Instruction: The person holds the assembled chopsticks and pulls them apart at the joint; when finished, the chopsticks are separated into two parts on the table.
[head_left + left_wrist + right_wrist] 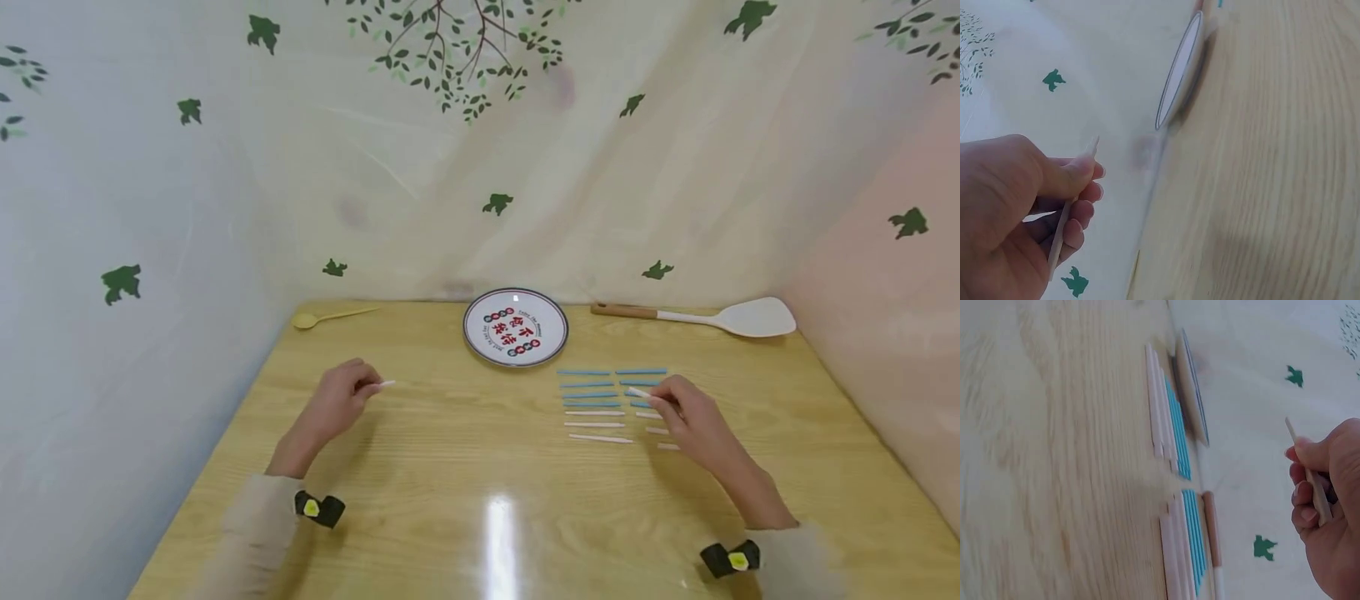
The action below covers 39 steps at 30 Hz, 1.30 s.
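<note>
My left hand (341,400) is over the left part of the table and pinches a thin white stick (1060,240) with a tapered tip between thumb and fingers. On the right, my right hand (693,421) grips another thin white stick (1318,494), its end pointing out past the thumb. Below and beside this hand lie two columns of sticks, blue sticks (588,384) farther off and white sticks (595,425) nearer me. The hand covers part of the right column in the head view.
A white plate (555,327) with red lettering stands at the back middle. Behind the right column lies a spatula (757,317) with a wooden handle. A yellow spoon (305,321) rests at the back left. Patterned cloth (420,225) hangs behind the wooden table (450,467).
</note>
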Each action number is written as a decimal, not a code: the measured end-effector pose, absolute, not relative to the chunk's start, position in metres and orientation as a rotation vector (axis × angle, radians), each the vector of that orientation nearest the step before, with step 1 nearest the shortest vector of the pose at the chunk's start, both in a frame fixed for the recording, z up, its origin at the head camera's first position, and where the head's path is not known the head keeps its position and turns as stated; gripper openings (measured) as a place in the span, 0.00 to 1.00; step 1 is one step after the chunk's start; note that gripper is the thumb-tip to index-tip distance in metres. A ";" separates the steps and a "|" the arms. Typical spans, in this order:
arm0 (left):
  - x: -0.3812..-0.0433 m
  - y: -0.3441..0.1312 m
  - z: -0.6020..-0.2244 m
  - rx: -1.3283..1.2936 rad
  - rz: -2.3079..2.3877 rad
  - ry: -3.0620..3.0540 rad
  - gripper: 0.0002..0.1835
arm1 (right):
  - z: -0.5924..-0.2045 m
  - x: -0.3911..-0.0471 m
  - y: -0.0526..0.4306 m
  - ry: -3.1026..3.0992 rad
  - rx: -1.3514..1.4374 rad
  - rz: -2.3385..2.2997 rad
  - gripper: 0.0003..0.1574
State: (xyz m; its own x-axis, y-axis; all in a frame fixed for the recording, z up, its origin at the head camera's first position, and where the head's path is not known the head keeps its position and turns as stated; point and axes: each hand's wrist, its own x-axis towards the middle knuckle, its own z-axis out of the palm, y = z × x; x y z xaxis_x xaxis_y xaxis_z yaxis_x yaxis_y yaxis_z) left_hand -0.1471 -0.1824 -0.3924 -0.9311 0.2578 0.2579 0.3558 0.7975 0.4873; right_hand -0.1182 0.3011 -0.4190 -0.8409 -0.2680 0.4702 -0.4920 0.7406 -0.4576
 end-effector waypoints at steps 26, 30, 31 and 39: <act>-0.119 0.002 -0.434 -1.037 -0.877 -2.832 0.10 | -0.430 -0.099 0.363 -2.979 0.470 0.853 0.06; -0.118 0.027 -0.441 -1.053 -0.852 -2.795 0.08 | -0.432 -0.096 0.367 -3.066 0.432 0.868 0.03; -0.118 0.033 -0.443 -1.049 -0.826 -2.785 0.08 | -0.433 -0.096 0.368 -3.088 0.425 0.872 0.03; -0.109 0.067 -0.453 -1.046 -0.667 -2.747 0.06 | -0.440 -0.088 0.373 -3.162 0.404 0.899 0.03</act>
